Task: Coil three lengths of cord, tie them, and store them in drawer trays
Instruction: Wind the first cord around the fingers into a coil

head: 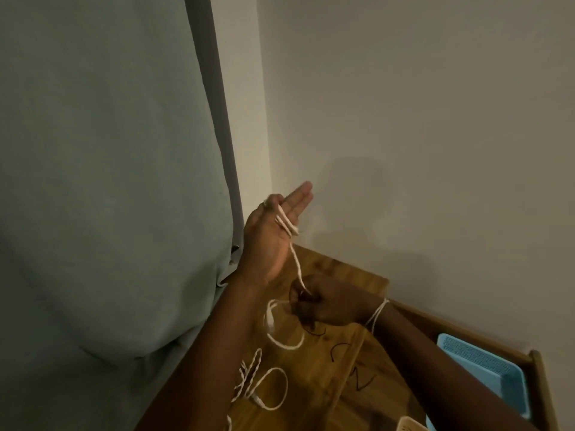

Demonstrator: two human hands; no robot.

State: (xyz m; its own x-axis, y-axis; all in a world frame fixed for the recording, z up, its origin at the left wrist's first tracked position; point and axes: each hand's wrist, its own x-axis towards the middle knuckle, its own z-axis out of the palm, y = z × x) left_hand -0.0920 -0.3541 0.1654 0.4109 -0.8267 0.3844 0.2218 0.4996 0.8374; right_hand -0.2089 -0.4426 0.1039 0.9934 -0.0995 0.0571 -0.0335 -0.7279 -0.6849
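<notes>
My left hand (273, 231) is raised with the palm up and the fingers stretched out, and a white cord (295, 259) is looped around its thumb and palm. The cord runs down from there into my right hand (323, 306), which is closed around it just above the wooden top (342, 275). Slack from the white cord lies in loose loops (280, 340) on the wood below my hands. A thin string (376, 315) hangs over my right wrist. Short dark cord pieces (361, 381) lie on the wood.
A blue tray (485, 371) sits in the open drawer at the right, with a pale tray's edge (410, 426) at the bottom. A grey-green curtain (109, 181) hangs at the left, and a plain wall (420, 119) stands behind.
</notes>
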